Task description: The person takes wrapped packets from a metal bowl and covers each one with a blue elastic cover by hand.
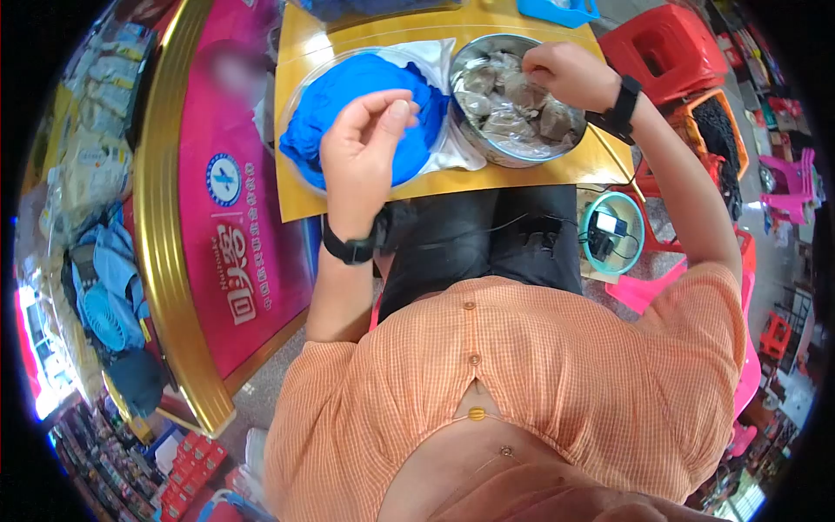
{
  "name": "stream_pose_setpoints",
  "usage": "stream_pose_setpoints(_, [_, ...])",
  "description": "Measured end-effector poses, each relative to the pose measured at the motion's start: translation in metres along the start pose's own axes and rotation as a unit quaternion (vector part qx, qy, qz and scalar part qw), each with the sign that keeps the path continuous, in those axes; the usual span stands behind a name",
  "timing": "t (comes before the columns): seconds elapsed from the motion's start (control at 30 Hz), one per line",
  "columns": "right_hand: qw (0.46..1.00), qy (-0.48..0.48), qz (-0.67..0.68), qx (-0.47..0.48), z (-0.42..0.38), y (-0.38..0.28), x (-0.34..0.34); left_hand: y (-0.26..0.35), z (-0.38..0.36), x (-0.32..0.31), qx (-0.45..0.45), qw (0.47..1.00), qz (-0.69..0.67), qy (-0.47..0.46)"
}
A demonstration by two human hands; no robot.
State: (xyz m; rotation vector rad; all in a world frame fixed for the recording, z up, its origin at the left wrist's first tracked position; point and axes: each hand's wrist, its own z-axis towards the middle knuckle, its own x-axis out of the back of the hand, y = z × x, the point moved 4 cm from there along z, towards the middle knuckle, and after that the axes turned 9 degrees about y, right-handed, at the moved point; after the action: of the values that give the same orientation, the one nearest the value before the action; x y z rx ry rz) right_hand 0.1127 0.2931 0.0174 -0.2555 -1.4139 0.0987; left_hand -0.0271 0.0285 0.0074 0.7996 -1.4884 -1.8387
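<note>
Left hand (358, 146): raised over the blue mass (348, 83), thumb and bent forefinger drawn close together; whether anything thin lies between them cannot be told.
Right hand (576, 76): over the right side of the metal basin (522, 162), fingers curled downward; whether the fingertips grasp a packet cannot be told.
Wrapped packets (504, 117): grey-brown lumps in clear plastic, crowded inside the basin. A sound grip would probably take one packet by its body — loose film alone may slip or drag a neighbour.
Blue mass: heaped left of the basin, partly hidden by the left hand; light contact would likely disturb its surface least.
White cloth (465, 155): between mass and basin, its corner near the basin wall; best kept flat, clear of the fingers.
Wristbands: one dark band on the left wrist (352, 250), another on the right (624, 106) — the right forearm is best held high enough to clear the rim.
Yellow table (300, 204): bears mass, cloth and basin, its near edge above the lap.
Teal basin (613, 195): below the table at right, holding dark devices.
Red stool (700, 52): beyond the right hand.
</note>
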Motion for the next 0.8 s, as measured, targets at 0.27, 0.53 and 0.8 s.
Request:
stream_pose_setpoints(0.27, [0.989,0.116,0.08,0.036,0.018,-0.07,0.016,-0.009,0.02,0.054,-0.182,0.876,0.44,0.075])
stream_pose_setpoints(0.53, [0.984,0.07,0.164,0.014,0.07,-0.136,-0.017,-0.002,0.022,0.063,-0.064,0.914,0.388,0.106])
stream_pose_setpoints(0.8, [0.794,-0.013,0.561,-0.233,0.063,-0.151,-0.043,-0.007,0.001,0.051,0.033,0.997,-0.026,0.06])
